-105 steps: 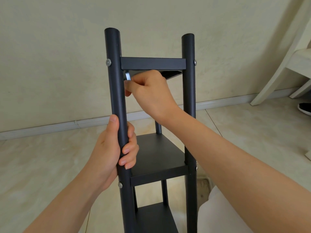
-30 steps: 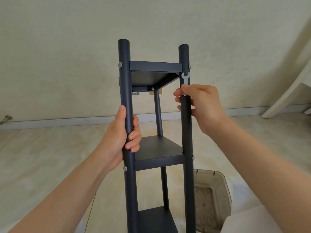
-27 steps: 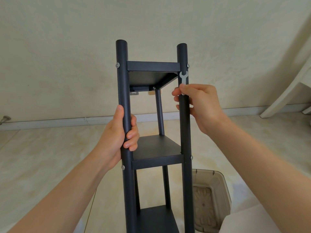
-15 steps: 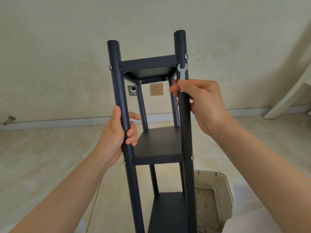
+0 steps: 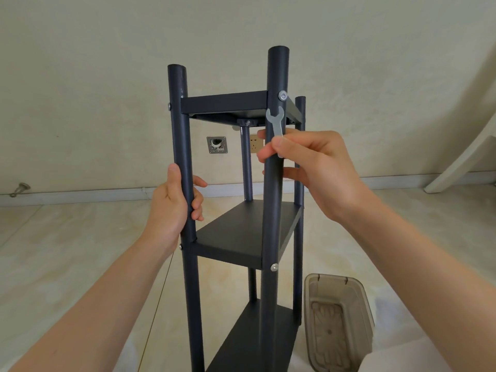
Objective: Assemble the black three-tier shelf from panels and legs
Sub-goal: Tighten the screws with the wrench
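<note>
The black three-tier shelf (image 5: pixel 241 232) stands upright in front of me, its panels bolted to round legs. My left hand (image 5: pixel 174 208) grips the near left leg (image 5: pixel 185 157) just above the middle panel. My right hand (image 5: pixel 303 167) wraps the near right leg (image 5: pixel 275 197) and pinches a small silver wrench (image 5: pixel 276 122) against it. The wrench's open jaw points up, just below the silver bolt (image 5: pixel 282 95) at the top panel (image 5: pixel 225 104). Another bolt (image 5: pixel 273 267) shows at the middle panel.
A translucent brown plastic bin (image 5: pixel 338 323) sits on the tiled floor to the shelf's right. The wall behind holds a socket (image 5: pixel 255 146) and a metal plate (image 5: pixel 217 145). A white furniture leg (image 5: pixel 461 159) leans at the far right.
The shelf has turned, so the near right leg now faces me and a far leg shows at the right. My right hand, earlier under the top panel, now holds the wrench at that leg.
</note>
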{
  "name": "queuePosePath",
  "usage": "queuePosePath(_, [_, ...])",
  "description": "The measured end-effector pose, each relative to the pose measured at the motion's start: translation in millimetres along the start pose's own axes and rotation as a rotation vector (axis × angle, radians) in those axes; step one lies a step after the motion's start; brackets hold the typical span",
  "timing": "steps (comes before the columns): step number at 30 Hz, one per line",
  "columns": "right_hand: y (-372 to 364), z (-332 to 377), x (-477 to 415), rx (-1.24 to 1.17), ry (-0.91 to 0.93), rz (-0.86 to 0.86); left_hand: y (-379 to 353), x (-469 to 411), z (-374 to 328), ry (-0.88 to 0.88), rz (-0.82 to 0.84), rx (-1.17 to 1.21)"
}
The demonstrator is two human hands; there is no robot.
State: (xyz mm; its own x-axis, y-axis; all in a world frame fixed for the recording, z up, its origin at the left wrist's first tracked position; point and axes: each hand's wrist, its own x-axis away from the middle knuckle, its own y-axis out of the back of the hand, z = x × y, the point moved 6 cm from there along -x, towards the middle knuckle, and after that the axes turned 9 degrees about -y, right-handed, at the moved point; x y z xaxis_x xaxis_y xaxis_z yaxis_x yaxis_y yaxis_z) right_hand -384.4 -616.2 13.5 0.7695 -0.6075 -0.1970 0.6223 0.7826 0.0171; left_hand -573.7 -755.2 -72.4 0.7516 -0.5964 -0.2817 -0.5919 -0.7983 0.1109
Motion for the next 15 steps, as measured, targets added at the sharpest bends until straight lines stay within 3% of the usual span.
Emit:
queuePosePath(4, [-7, 0, 0, -0.006, -0.021, 0.081, 9, 0, -7, 0.002, -0.126, -0.103])
queuePosePath(7, [-14, 0, 0, -0.015, -0.023, 0.127, 14, 4, -17, -0.052, -0.189, -0.317])
queuePosePath(11, [-18, 1, -3, 0.013, -0.004, 0.135, 3, 18, -41, -0.295, -0.08, -0.661])
queuePosePath(13, [-17, 1, -5, 0.053, 0.001, 0.121, -10, 26, -51, -0.384, 0.041, -0.601])
queuePosePath(15, [-18, 1, -7, 0.073, -0.003, 0.116, -25, 34, -50, -0.266, 0.212, -0.355])
